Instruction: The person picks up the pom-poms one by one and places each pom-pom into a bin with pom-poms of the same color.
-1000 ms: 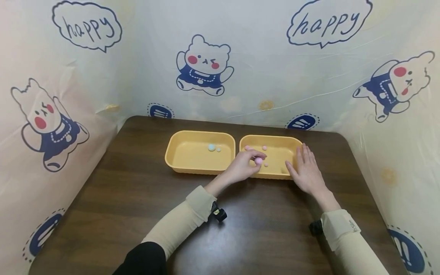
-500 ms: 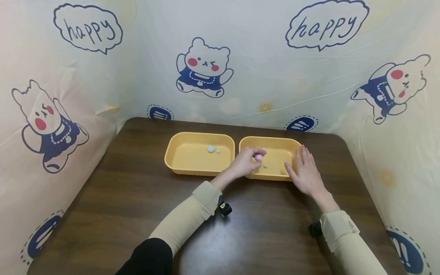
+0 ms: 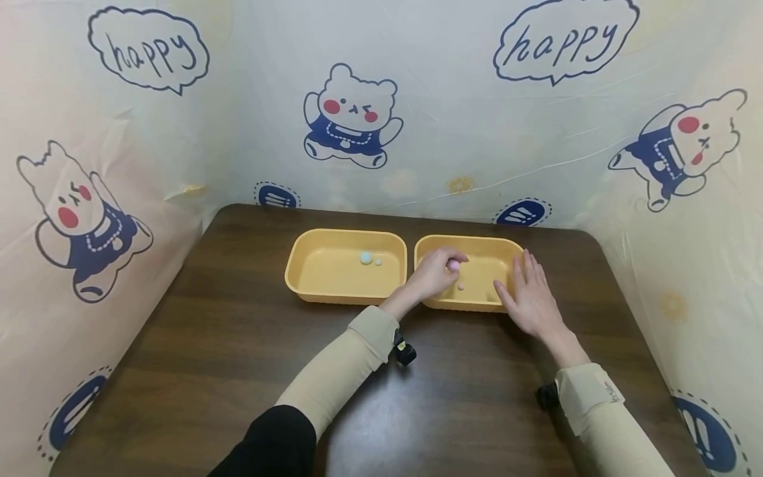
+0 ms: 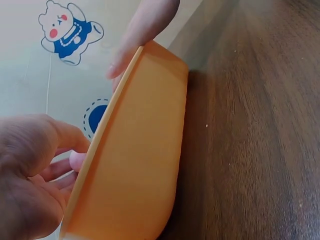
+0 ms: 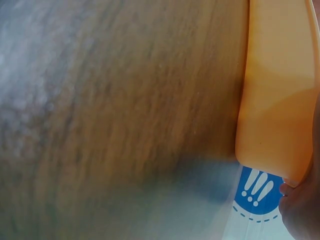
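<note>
In the head view my left hand point(image 3: 436, 273) reaches over the right yellow tray point(image 3: 501, 246) and holds a pink ball point(image 3: 454, 265) at its fingertips. The left wrist view shows this pink ball point(image 4: 77, 161) just past the tray's rim, partly hidden by the fingers. A smaller pink ball point(image 3: 461, 286) lies on the tray floor below my left hand. My right hand point(image 3: 534, 301) rests on the tray's right end with its fingers straight and spread. In the right wrist view only part of the right hand point(image 5: 302, 210) shows, against the tray's outer wall.
A second yellow tray point(image 3: 310, 291) stands close on the left, holding a larger light blue ball point(image 3: 366, 258) and a smaller one point(image 3: 378, 262). Both trays sit on a dark brown wooden table point(image 3: 238, 318). Behind it hangs a curtain point(image 3: 441, 132) printed with bears.
My left hand has shifted right and slightly away from me, with the pink ball at its fingertips. Other pink balls seen earlier near the hand are out of sight. The right hand stays put.
</note>
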Action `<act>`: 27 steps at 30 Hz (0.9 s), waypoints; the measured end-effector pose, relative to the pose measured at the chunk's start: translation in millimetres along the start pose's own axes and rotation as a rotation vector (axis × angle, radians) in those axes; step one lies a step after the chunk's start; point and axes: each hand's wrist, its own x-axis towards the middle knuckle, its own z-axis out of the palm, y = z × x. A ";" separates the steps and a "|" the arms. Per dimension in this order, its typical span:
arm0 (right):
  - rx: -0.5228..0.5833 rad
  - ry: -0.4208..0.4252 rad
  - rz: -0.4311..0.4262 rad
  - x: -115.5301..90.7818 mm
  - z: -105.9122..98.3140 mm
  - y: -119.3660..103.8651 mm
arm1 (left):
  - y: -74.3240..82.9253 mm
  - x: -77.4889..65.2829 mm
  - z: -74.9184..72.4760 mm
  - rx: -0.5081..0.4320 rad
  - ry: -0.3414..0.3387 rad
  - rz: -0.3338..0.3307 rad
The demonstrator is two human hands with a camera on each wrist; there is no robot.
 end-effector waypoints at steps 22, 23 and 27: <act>0.025 -0.036 -0.019 7.3 -3.7 -4.9 | 29.0 -44.8 -47.8 0.003 0.075 0.051; 0.029 -0.039 -0.017 7.5 -4.7 -4.6 | 28.5 -48.0 -51.1 0.017 0.080 0.058; 0.043 -0.063 0.014 8.2 -11.7 -5.1 | 28.1 -61.7 -68.6 0.066 0.108 0.086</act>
